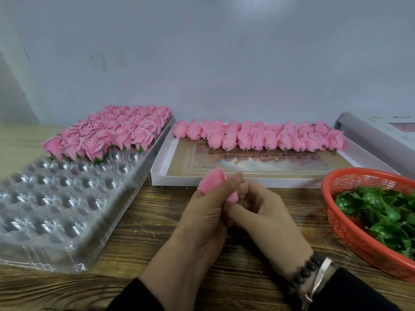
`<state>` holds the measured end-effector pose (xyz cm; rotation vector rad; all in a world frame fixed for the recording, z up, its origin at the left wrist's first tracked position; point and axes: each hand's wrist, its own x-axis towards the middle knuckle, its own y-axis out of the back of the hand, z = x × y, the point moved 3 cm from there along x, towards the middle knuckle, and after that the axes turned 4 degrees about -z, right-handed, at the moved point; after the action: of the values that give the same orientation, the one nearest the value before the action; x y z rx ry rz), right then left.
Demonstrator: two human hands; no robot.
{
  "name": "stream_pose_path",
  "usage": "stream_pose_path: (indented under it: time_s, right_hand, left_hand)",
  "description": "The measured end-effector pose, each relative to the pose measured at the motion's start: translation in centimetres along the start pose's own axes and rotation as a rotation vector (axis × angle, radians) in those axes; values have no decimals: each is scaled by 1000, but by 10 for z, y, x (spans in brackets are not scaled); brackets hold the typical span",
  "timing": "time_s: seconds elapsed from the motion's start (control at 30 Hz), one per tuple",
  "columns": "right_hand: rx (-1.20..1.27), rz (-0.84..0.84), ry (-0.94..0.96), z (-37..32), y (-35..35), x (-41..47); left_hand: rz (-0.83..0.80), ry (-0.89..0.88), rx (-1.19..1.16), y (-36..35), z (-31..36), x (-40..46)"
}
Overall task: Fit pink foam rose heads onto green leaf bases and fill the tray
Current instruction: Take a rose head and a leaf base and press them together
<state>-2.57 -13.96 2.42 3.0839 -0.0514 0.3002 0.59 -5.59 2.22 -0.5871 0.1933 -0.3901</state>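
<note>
We see the left hand (203, 217) gripping a pink foam rose head (212, 181); the right hand (263, 217) pinches its base, 12 o'clock of both wrists.

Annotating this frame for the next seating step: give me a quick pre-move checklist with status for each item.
1. Rose head in hand: ok, the left hand grips it, right hand pinches at its lower end.
2. Leaf base fitted on that rose: cannot tell, fingers cover the bottom and no green shows.
3. Free pockets in the clear tray: ok, the near rows are empty; finished roses fill only the far rows.
4. Leaf bases in supply: ok, a pile sits in the orange basket beside the right hand.
5. Unfitted rose heads in supply: ok, rows lie at the far end of the white box.
</note>
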Motion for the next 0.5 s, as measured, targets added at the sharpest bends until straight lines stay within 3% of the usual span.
stream_pose_path:
  time_s: [0.1, 0.33, 0.5]
  right_hand:
    - [2, -71, -33, -2, 0, -1]
    - [-83, -28, 13, -1, 0, 0]
    - [115, -141, -78, -2, 1, -3]
  left_hand:
    - [-4, 18, 49, -1, 2, -1]
    - [-59, -16, -16, 3, 1, 2]
    - [-78, -2, 104, 2, 0, 0]
